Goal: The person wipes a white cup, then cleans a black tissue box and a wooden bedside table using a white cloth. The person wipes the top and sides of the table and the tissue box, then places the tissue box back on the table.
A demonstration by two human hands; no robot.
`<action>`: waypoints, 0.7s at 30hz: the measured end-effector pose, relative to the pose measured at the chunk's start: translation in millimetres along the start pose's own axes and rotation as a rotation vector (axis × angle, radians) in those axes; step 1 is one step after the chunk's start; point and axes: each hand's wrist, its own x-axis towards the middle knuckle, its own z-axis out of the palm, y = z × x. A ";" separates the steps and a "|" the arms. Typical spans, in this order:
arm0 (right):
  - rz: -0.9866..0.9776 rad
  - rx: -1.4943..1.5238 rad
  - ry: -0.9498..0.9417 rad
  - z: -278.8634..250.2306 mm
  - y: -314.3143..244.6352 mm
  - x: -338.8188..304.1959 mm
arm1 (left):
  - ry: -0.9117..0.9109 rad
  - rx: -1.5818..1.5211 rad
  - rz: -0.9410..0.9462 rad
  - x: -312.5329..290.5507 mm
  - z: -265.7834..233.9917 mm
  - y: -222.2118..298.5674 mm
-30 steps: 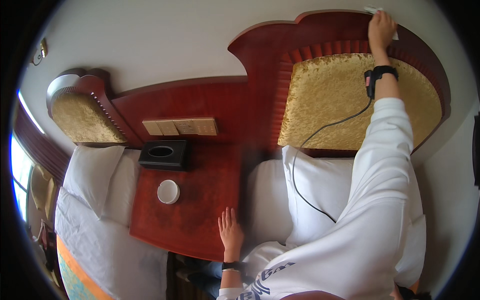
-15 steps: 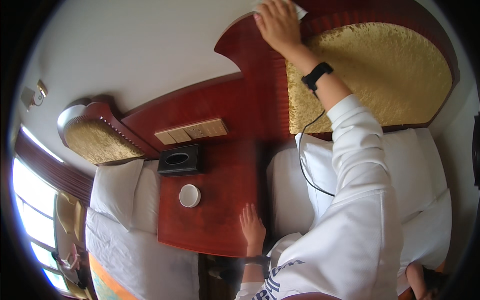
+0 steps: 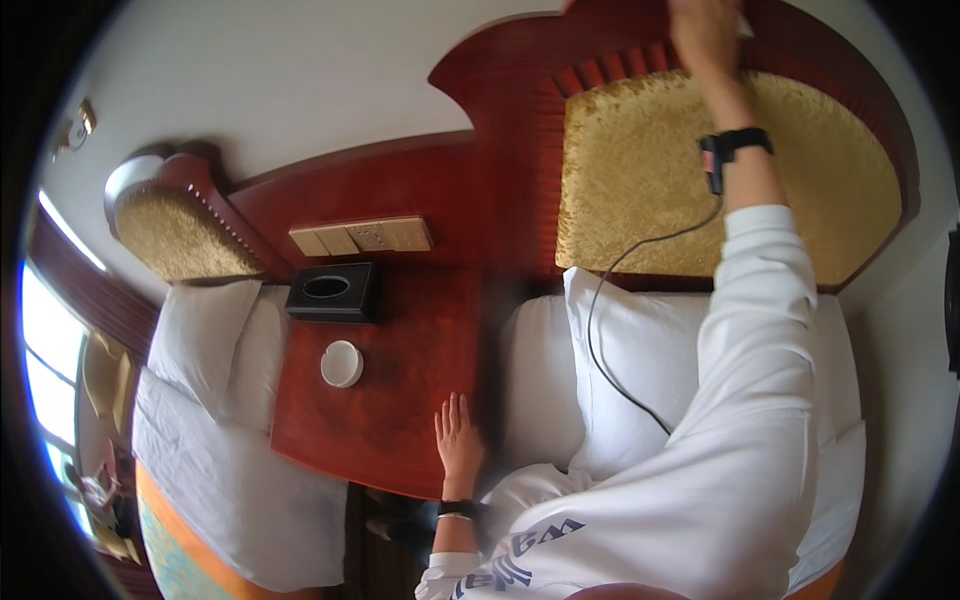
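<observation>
Wooden nightstand (image 3: 400, 400): your left hand (image 3: 458, 440) lay flat, fingers spread, holding nothing.
Headboard (image 3: 640, 80): your right hand (image 3: 706, 35) reached its top; grip unclear.

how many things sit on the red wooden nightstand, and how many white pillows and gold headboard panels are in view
Black rectangular tissue box: 1
White round ashtray: 1
White pillows: 2
Gold padded headboard panels: 2
Total: 6

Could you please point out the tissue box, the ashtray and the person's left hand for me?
tissue box (image 3: 331, 291): head view, on its black top beside the opening.
ashtray (image 3: 342, 363): head view, on its white middle.
left hand (image 3: 457, 437): head view, on its back.
</observation>
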 end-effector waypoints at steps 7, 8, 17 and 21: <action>0.042 -0.336 0.199 37.4 56.5 14.4 | 0.019 -0.036 -0.040 2.8 -10.3 6.6; -0.014 -0.309 0.177 40.2 37.2 13.7 | 0.014 -0.027 -0.040 1.9 -11.5 5.8; -0.187 -0.024 0.079 79.2 -161.1 -13.3 | 0.046 -0.146 -0.055 1.0 -11.0 -2.9; -0.239 0.017 0.065 85.3 -154.4 -7.2 | 0.072 -0.132 -0.051 1.6 -8.0 1.9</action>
